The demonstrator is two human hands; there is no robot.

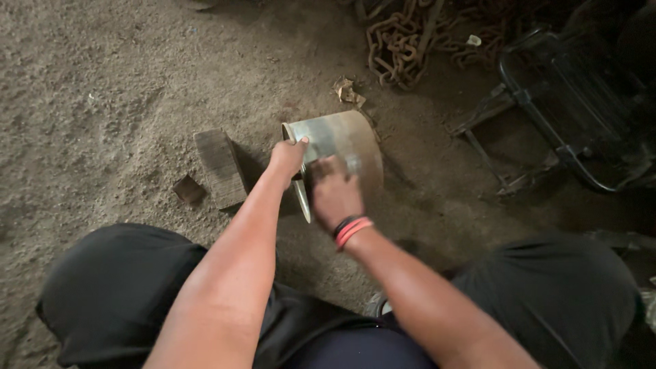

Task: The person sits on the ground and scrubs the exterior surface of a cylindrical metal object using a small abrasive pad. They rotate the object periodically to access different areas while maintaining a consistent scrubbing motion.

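A short, wide metal cylinder [352, 140] lies on its side on the sandy ground in front of my knees. My left hand [287, 157] grips its near rim at the upper left, thumb over the edge. My right hand [333, 191], with red bands at the wrist, is pressed flat on the cylinder's outer wall and looks blurred. I cannot tell whether the right hand holds anything under the palm.
A wooden block [220, 167] and a small dark chip [188, 189] lie left of the cylinder. A rusty chain pile [403, 41] sits at the top. A black metal frame [574, 109] lies at the right. Crumpled scrap [348, 91] rests behind the cylinder.
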